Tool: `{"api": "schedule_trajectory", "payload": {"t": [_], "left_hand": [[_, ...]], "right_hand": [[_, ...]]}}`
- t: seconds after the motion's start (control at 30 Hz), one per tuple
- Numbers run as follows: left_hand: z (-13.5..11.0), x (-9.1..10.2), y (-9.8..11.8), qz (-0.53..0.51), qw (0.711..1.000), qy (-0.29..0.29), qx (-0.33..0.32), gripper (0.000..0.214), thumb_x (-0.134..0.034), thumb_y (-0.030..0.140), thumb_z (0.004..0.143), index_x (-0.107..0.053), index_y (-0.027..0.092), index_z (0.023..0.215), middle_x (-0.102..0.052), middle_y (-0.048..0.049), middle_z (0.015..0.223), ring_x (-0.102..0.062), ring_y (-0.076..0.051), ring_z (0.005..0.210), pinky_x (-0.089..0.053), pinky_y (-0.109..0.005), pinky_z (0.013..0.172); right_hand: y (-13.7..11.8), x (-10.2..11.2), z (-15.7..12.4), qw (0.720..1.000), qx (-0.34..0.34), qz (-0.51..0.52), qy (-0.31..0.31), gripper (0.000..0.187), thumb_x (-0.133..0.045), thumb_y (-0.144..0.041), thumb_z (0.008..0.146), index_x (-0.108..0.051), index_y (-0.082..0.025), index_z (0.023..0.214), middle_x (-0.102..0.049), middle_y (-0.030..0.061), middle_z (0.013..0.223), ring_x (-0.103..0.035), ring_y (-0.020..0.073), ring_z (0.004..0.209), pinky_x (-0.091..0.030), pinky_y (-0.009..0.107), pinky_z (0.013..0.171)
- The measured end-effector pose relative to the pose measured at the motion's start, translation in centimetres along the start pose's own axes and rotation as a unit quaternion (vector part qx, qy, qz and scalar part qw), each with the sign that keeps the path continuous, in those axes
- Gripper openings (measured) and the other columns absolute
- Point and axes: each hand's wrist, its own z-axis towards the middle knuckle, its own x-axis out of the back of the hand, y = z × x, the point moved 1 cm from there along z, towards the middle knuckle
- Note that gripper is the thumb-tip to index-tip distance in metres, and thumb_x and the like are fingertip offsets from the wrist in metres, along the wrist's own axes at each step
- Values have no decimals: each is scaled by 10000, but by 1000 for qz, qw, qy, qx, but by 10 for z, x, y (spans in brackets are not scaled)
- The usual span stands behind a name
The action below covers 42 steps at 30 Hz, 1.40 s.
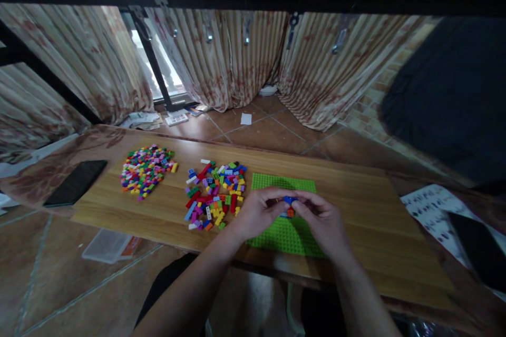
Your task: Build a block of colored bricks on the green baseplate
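Note:
My left hand (259, 211) and my right hand (322, 219) meet over a green studded baseplate (292, 239). Between their fingertips is a blue toy brick (290, 200), pinched from both sides. An orange brick (291, 212) shows just below it, with a pale piece beside; whether these are joined to the blue one I cannot tell. My fingers cover much of the small pieces. Left of the baseplate lies a loose pile of mixed bricks (213, 195), close to my left hand.
A second heap of smaller bricks (148, 168) lies farther left on the wooden board (356, 210). A black tablet-like slab (75, 183) rests at the left end. On the right are a printed sheet (430, 213) and a dark flat object (476, 247). A clear plastic lid (105, 246) lies on the floor.

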Motion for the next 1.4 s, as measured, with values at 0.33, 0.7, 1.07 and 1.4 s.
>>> {"api": "schedule_trajectory", "payload": {"t": [0.33, 0.7, 1.07, 1.4], "left_hand": [[1, 4, -1, 76, 997, -24, 11, 349, -547, 195, 889, -638, 192, 1225, -710, -42, 943, -645, -138, 841, -513, -258, 791], [7, 25, -21, 219, 962, 121, 111, 271, -558, 185, 833, -692, 135, 1063, -704, -49, 891, -612, -131, 722, -497, -243, 694], [7, 15, -18, 279, 950, 81, 111, 314, -582, 216, 825, -663, 145, 1119, -678, -88, 1046, -619, -146, 764, -526, -275, 724], [6, 14, -20, 292, 947, 71, 113, 344, -571, 237, 833, -653, 150, 1156, -672, -93, 1059, -625, -155, 780, -521, -281, 734]], "right_hand": [[5, 17, 3, 997, -23, -65, -23, 254, -712, -431, 741, -686, -205, 854, -707, 29, 796, -637, 182, 745, -520, 323, 703], [17, 25, -2, 976, -51, -213, -2, 246, -669, -424, 760, -681, -199, 860, -703, 29, 775, -620, 178, 681, -480, 307, 638], [6, 7, -7, 958, -39, -284, -1, 228, -628, -439, 784, -638, -212, 767, -681, 14, 693, -580, 158, 564, -430, 283, 554], [5, 6, -8, 949, -14, -316, -2, 195, -616, -414, 782, -629, -220, 768, -688, 29, 743, -612, 189, 646, -455, 309, 616]]}}
